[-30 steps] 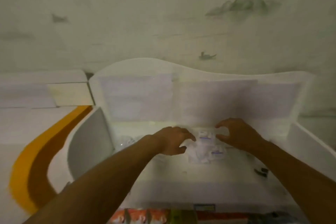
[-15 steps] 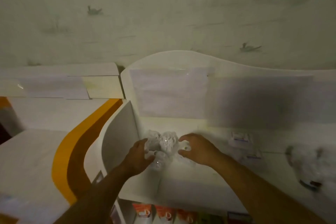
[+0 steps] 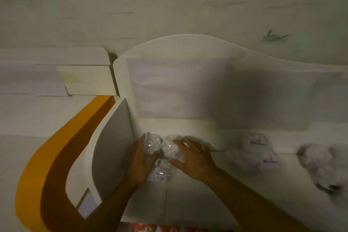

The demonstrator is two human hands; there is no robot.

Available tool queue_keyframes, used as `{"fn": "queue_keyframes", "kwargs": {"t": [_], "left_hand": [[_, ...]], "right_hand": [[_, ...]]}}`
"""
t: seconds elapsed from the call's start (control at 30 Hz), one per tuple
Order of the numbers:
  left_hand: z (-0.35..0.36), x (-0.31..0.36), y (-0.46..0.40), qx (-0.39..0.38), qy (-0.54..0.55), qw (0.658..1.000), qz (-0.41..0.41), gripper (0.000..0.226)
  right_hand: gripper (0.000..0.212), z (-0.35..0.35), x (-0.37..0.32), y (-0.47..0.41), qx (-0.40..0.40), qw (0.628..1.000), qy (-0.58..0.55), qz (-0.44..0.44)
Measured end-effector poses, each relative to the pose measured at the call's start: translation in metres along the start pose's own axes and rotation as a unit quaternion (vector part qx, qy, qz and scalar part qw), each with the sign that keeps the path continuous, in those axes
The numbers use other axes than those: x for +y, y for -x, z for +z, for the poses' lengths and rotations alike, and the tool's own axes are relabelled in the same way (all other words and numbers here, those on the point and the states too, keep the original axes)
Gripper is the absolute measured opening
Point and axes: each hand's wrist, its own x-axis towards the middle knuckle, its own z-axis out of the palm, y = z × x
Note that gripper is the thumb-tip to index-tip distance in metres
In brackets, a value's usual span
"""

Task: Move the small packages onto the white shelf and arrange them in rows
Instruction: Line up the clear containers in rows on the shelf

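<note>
A cluster of small clear packages [image 3: 162, 149] with white contents lies at the left end of the white shelf [image 3: 188, 199], close to its curved side panel. My left hand [image 3: 140, 160] cups the cluster from the left and my right hand [image 3: 194, 158] presses it from the right, fingers spread over the wrappers. More small packages with blue-striped labels [image 3: 254, 149] lie further right on the shelf. A blurred white bundle [image 3: 323, 165] sits at the far right.
The shelf's tall wavy back board [image 3: 188, 81] rises behind the packages, and the side panel [image 3: 113, 147] closes the left end. An orange curved band [image 3: 56, 156] runs to the left. Colourful packets [image 3: 160, 229] show on a lower level beneath the front edge.
The view swung left. Both hands left the labelled packages in the middle, moved to the cluster at the shelf's left end, and now close in around it.
</note>
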Motion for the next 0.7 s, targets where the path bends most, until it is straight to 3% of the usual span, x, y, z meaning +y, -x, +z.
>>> {"fn": "queue_keyframes", "kwargs": {"t": [0.13, 0.37, 0.7], "left_hand": [[0.010, -0.018, -0.006, -0.035, 0.027, 0.999, 0.025, 0.069], [0.036, -0.019, -0.008, 0.013, 0.032, 0.999, 0.036, 0.073], [0.105, 0.023, 0.013, -0.067, 0.032, 0.995, 0.061, 0.082]], "right_hand": [[0.075, 0.013, -0.007, -0.008, -0.013, 1.000, -0.002, 0.026], [0.058, 0.020, 0.000, -0.005, 0.054, 0.997, 0.023, 0.050], [0.070, 0.002, 0.074, 0.026, 0.064, 0.993, 0.061, 0.078]]}}
